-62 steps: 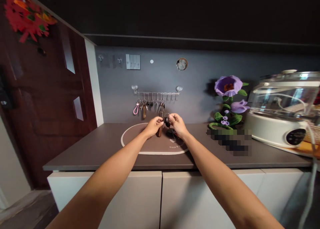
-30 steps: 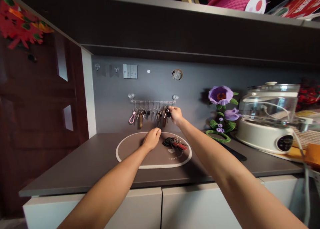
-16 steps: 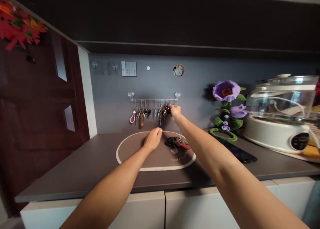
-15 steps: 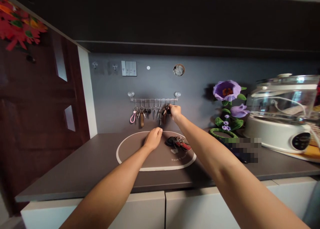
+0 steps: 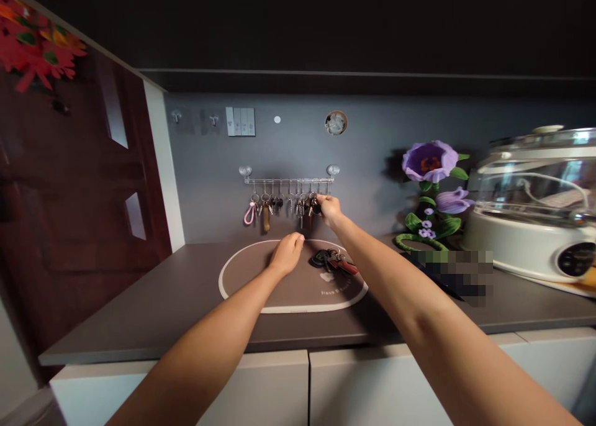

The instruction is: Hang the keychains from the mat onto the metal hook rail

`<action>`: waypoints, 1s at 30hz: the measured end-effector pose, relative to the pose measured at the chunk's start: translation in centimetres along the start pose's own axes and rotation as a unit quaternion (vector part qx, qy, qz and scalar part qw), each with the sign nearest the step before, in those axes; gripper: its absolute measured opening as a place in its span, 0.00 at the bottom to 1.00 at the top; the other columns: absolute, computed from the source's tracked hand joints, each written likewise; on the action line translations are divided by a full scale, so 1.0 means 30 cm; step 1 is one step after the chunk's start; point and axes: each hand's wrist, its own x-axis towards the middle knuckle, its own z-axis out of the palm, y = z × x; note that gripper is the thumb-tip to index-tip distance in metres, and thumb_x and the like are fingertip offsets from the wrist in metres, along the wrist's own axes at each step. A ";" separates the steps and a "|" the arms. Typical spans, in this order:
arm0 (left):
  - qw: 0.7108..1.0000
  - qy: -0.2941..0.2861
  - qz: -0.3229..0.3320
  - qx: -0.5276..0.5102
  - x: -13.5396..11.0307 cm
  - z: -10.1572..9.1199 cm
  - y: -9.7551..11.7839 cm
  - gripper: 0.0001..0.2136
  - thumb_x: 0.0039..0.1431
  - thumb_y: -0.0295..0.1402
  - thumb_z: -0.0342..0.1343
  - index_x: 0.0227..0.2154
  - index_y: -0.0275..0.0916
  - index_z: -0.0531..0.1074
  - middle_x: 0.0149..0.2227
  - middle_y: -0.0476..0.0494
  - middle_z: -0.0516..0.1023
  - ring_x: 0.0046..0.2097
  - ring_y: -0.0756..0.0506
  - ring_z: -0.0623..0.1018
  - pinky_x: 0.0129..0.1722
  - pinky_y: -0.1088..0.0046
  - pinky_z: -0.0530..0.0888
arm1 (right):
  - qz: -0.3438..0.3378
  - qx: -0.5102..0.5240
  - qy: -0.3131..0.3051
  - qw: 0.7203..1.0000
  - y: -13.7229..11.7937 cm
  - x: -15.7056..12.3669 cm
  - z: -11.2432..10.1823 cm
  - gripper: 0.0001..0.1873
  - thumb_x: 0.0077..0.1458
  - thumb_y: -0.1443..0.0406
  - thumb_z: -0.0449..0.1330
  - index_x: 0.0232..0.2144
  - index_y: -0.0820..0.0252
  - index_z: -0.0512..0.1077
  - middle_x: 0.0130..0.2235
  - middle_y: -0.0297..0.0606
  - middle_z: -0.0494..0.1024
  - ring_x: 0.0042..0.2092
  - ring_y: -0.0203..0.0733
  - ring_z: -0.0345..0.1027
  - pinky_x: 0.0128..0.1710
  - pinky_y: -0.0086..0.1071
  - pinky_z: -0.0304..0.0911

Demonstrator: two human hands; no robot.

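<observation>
A clear hook rail (image 5: 289, 181) on the grey wall carries several sets of keys. My right hand (image 5: 329, 208) is at the rail's right end, its fingers pinched on a dark bunch of keys (image 5: 313, 205), partly covered by the fingers. Farther left hang a pink loop strap (image 5: 249, 213) and a brown key fob (image 5: 266, 218). Low over the oval brown mat (image 5: 254, 289), my left hand (image 5: 287, 253) is closed with its fingers curled; what it holds, if anything, is hidden. To its right, a black car key with a red fob (image 5: 333, 261) lies on the mat.
Purple crochet flowers (image 5: 431, 162) stand at the right, beside a white appliance with a clear top (image 5: 516, 236). A dark shelf (image 5: 298, 28) overhangs the counter (image 5: 153, 308). Reddish-brown door (image 5: 69, 227) and red flowers (image 5: 41, 41) are at the left.
The camera view has shifted slightly. My right hand stays by the keys at the rail's right end, and my left hand remains over the mat.
</observation>
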 end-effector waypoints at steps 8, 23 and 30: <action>1.000 -0.005 -0.004 0.001 0.000 -0.005 0.008 0.14 0.59 0.34 0.37 0.25 0.37 0.65 0.23 0.49 0.68 0.25 0.51 0.68 0.28 0.75 0.65 | 0.003 -0.024 -0.001 1.000 0.008 -0.004 -0.027 0.07 0.47 0.70 0.54 0.19 0.63 0.63 0.18 0.28 0.64 0.20 0.28 0.58 0.23 0.26 0.61; 0.999 -0.028 0.020 -0.001 -0.007 -0.015 0.017 0.11 0.58 0.34 0.41 0.32 0.37 0.68 0.30 0.46 0.72 0.33 0.49 0.71 0.35 0.74 0.67 | 0.065 -0.033 0.010 0.997 -0.006 -0.174 -0.125 0.05 0.46 0.74 0.55 0.26 0.61 0.63 0.22 0.31 0.68 0.23 0.28 0.63 0.27 0.26 0.63; 0.998 -0.038 0.048 -0.001 -0.010 -0.003 0.009 0.10 0.54 0.35 0.47 0.36 0.37 0.69 0.33 0.45 0.72 0.33 0.49 0.70 0.36 0.74 0.67 | 0.061 -0.051 -0.012 0.997 0.000 -0.268 -0.178 0.05 0.46 0.74 0.55 0.28 0.62 0.65 0.26 0.34 0.71 0.25 0.31 0.67 0.27 0.26 0.63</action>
